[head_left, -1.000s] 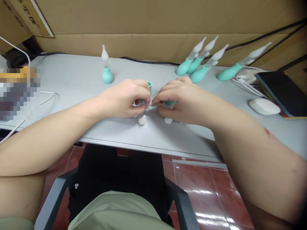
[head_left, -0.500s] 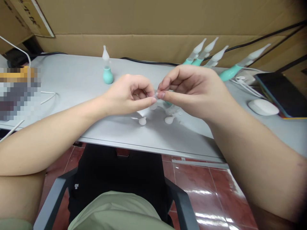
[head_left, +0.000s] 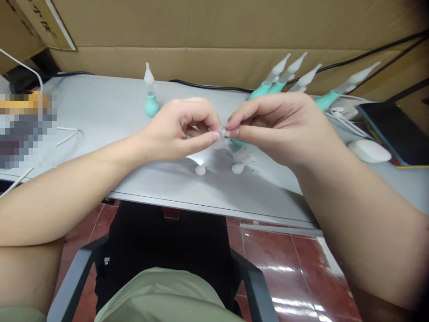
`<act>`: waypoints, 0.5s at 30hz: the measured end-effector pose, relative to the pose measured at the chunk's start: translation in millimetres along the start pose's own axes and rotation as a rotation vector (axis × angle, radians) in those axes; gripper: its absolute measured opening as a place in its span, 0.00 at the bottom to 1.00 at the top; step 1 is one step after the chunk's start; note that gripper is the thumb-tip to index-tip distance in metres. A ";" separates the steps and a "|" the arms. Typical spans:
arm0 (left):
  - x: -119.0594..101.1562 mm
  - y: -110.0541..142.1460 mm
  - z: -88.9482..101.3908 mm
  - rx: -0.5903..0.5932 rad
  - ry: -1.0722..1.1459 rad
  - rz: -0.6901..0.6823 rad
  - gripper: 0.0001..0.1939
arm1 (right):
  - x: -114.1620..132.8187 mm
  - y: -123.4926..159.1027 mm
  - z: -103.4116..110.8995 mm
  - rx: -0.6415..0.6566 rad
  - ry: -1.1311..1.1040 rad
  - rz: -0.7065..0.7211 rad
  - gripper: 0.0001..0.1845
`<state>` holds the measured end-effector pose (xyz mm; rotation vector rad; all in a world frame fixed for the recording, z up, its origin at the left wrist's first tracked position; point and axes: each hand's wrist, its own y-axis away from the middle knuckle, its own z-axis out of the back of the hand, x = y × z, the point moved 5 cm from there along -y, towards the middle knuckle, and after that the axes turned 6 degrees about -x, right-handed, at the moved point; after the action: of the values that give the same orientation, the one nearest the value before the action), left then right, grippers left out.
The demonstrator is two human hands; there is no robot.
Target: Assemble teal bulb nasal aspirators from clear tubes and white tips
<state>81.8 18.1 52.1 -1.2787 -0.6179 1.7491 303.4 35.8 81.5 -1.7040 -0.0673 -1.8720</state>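
My left hand (head_left: 182, 129) and my right hand (head_left: 278, 125) meet above the grey table (head_left: 100, 116), both pinched on one small clear plastic piece (head_left: 221, 130) held between their fingertips. Below them on the table lie two small white silicone tips (head_left: 200, 170) (head_left: 237, 168) and a clear part (head_left: 241, 155). A teal bulb (head_left: 237, 143) shows partly under my right fingers. One assembled teal-and-white aspirator (head_left: 150, 96) stands upright behind my left hand. Several more aspirators (head_left: 288, 76) lie on the table behind my right hand.
A white mouse (head_left: 368, 151) and a dark pad (head_left: 395, 134) are at the right. Black and white cables (head_left: 208, 86) run along the cardboard wall (head_left: 214, 36). A blurred object (head_left: 23, 129) sits at the left edge. A black chair (head_left: 161, 250) is under the table edge.
Both hands lifted off the table, where they worked on parts, and now hold a small clear piece pinched between them. The teal parts they covered are uncovered.
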 end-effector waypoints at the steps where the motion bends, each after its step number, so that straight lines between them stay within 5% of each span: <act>1: 0.6 0.1 0.1 -0.001 0.002 -0.005 0.11 | -0.1 -0.1 0.1 -0.003 0.003 -0.002 0.05; 15: 3.4 -2.9 2.5 -0.024 0.040 -0.054 0.18 | 1.1 0.3 1.5 -0.027 0.094 0.126 0.02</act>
<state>80.0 22.7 53.6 -1.2993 -0.6467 1.6729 304.9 35.7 82.7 -1.5968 0.1006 -1.8634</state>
